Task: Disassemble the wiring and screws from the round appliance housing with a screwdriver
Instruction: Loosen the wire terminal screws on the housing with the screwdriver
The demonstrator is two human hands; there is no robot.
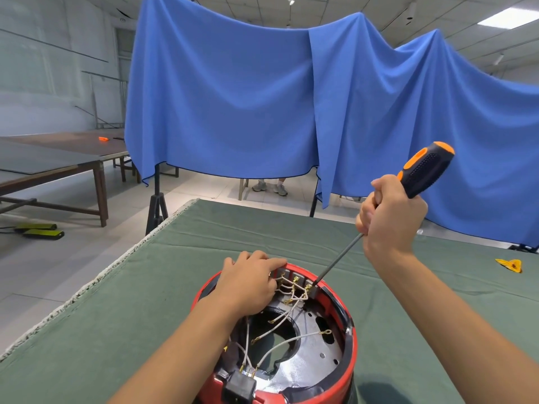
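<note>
A round red housing (348,354) stands open side up on the green cloth, its metal plate inside crossed by several white wires (287,341) with brass lugs. My left hand (250,282) rests on the far left rim, fingers curled over the edge by the terminal block (294,279). My right hand (389,214) grips a screwdriver (424,169) with a black and orange handle. Its thin shaft slants down and left, and the tip sits on the rightmost brass terminal at the far rim. A black plug socket (240,387) sits at the housing's near edge.
The green-covered table (175,287) ends at a frayed edge on the left. A small yellow scrap (510,265) lies at the right. Blue cloth (262,97) hangs behind the table, with a person's shoes (269,188) below it. Wooden tables (58,161) stand at the left.
</note>
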